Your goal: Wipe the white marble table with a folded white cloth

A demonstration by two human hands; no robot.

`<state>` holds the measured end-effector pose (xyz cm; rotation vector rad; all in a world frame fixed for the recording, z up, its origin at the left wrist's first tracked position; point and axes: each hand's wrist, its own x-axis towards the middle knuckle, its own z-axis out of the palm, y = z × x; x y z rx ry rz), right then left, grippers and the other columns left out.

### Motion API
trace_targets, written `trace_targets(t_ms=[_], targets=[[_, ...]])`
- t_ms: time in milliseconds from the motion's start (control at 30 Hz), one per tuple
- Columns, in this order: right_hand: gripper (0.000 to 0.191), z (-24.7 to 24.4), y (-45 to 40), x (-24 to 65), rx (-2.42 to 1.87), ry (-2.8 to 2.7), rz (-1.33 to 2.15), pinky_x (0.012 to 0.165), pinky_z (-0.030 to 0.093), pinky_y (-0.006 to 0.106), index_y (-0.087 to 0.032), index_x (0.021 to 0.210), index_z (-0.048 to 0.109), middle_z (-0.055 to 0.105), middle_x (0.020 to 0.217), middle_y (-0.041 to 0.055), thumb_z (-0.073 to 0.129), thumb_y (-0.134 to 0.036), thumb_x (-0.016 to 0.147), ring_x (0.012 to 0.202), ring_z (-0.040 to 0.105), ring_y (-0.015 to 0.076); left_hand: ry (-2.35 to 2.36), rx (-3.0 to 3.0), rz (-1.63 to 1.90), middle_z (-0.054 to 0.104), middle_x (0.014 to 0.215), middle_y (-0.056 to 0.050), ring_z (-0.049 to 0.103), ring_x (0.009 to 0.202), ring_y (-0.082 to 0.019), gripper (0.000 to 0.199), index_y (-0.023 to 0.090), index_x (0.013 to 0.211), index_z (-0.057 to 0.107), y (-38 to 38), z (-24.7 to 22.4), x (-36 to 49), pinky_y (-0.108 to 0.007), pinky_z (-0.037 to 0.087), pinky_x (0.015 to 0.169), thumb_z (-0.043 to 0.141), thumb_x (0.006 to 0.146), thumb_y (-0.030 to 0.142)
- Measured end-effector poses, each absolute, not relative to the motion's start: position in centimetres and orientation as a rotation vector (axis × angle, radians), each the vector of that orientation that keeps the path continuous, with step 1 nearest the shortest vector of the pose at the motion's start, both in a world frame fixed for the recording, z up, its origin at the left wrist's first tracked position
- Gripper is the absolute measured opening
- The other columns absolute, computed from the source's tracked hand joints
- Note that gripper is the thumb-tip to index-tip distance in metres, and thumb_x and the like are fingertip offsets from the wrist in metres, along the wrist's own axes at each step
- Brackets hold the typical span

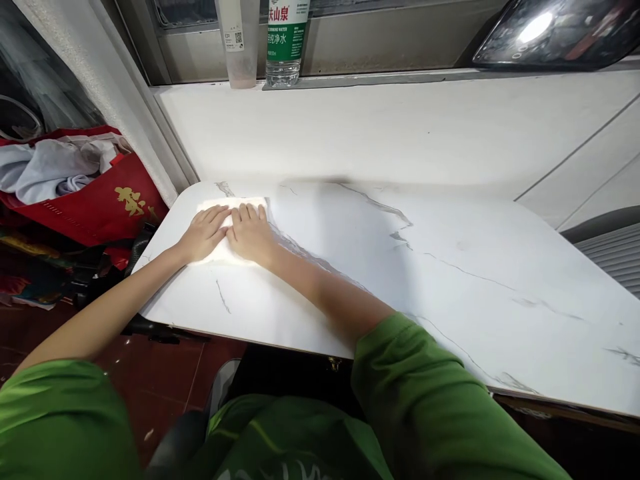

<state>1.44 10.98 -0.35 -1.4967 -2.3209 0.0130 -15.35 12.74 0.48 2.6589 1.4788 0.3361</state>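
A white folded cloth (220,252) lies flat near the left end of the white marbled table (450,280). My left hand (204,233) rests on the cloth's left part, palm down, fingers stretched out and pointing to the upper right. Beside it, my right hand (249,232) lies flat on the cloth's right part, its fingers pointing away from me. The two hands touch or nearly touch at the thumbs. Neither hand grasps the cloth; both press on it from above.
On the sill behind the table stand a clear plastic cup (240,63) and a green-labelled water bottle (285,50). A dark glossy object (560,33) is at the upper right. A red bag (95,207) with white cloth in it sits left of the table, beside a pale curtain (115,80).
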Motion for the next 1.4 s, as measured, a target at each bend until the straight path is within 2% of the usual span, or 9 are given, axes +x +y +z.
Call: trace_targets(t_ms=[267,400,533,700,1033,1400], targets=[[0.060,0.8,5.6,-3.3,-1.285,-2.489,0.083,0.119,0.020,0.060,0.007,0.144,0.041,0.042,0.151,0.0298,0.039,-0.031,0.099,0.142,0.036,0.0415,1.629,2.611,0.368,0.042,0.156,-0.012,0.033,0.147,-0.028,0.059,0.017,0.148,0.039,4.3,1.1,-20.6,-0.050,0.022,0.122,0.023,0.100,0.046],[0.056,0.9,5.2,-4.5,-1.109,-2.539,0.058,0.119,0.023,0.058,0.002,0.141,0.046,0.046,0.150,0.0260,0.039,-0.034,0.100,0.140,0.039,0.0378,1.808,2.537,0.402,0.043,0.155,-0.012,0.035,0.146,-0.030,0.057,0.020,0.149,0.038,1.6,1.1,-21.9,-0.054,0.025,0.120,0.020,0.100,0.044],[0.052,0.8,5.9,-4.9,-1.031,-2.538,0.068,0.119,0.025,0.055,0.001,0.137,0.050,0.050,0.146,0.0255,0.040,-0.034,0.099,0.137,0.042,0.0350,1.856,2.515,0.422,0.044,0.154,-0.009,0.037,0.144,-0.031,0.055,0.025,0.149,0.036,1.3,1.0,-22.3,-0.054,0.027,0.119,0.022,0.099,0.044],[0.050,0.7,7.6,-5.4,-1.096,-2.519,0.052,0.118,0.025,0.054,-0.001,0.136,0.050,0.050,0.146,0.0240,0.040,-0.033,0.099,0.137,0.042,0.0348,1.780,2.540,0.418,0.047,0.152,-0.007,0.039,0.142,-0.030,0.054,0.027,0.147,0.038,4.1,1.2,-23.0,-0.052,0.029,0.119,0.026,0.098,0.044],[0.050,1.0,15.7,-4.8,-1.247,-2.492,0.098,0.117,0.025,0.052,0.001,0.137,0.049,0.052,0.143,0.0221,0.033,-0.028,0.099,0.133,0.043,0.0331,1.719,2.533,0.392,0.047,0.152,-0.010,0.039,0.141,-0.028,0.055,0.021,0.142,0.046,14.6,1.2,-22.0,-0.049,0.027,0.119,0.028,0.096,0.044],[0.044,0.0,23.0,-3.1,-1.415,-2.358,0.047,0.116,0.026,0.049,-0.006,0.135,0.052,0.057,0.139,0.0189,0.033,-0.025,0.100,0.132,0.046,0.0302,1.572,2.573,0.384,0.048,0.150,-0.010,0.039,0.141,-0.026,0.055,0.018,0.142,0.045,23.3,1.2,-19.4,-0.047,0.027,0.120,0.026,0.095,0.040]])
